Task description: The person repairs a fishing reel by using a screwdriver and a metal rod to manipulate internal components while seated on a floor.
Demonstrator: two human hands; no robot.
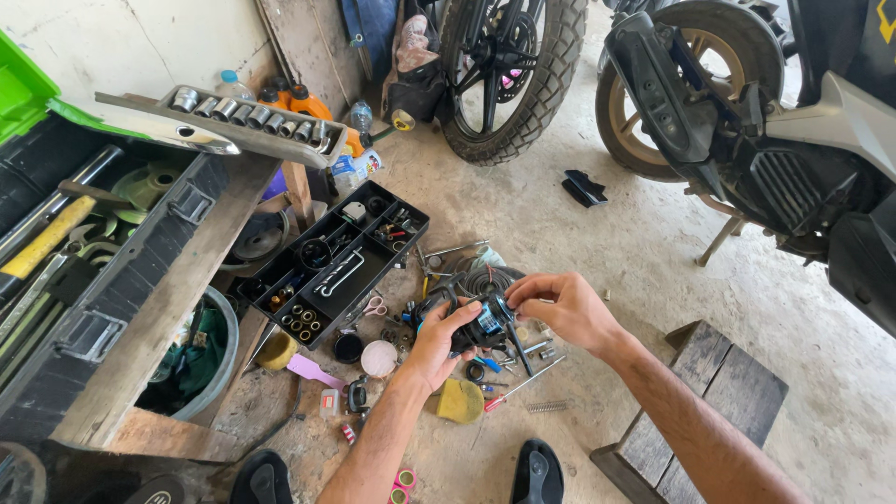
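Observation:
Above the concrete floor my left hand (437, 341) cups a small black mechanical part (483, 322) with blue wiring. My right hand (565, 306) pinches the same part from the right with its fingertips. Under my hands lie scattered small items: a screwdriver with a red handle (511, 386), a metal spring (549, 406), a yellow pad (460, 399), a white round lid (379, 358) and a black round cap (348, 347). My two black shoes (535, 473) show at the bottom edge.
A black compartment tray (334, 264) with sockets and bits lies on the floor to the left. A toolbox (75, 261) with a green lid rests on a wooden bench. Two motorcycles (747, 121) stand behind. A low wooden stool (719, 392) sits at right.

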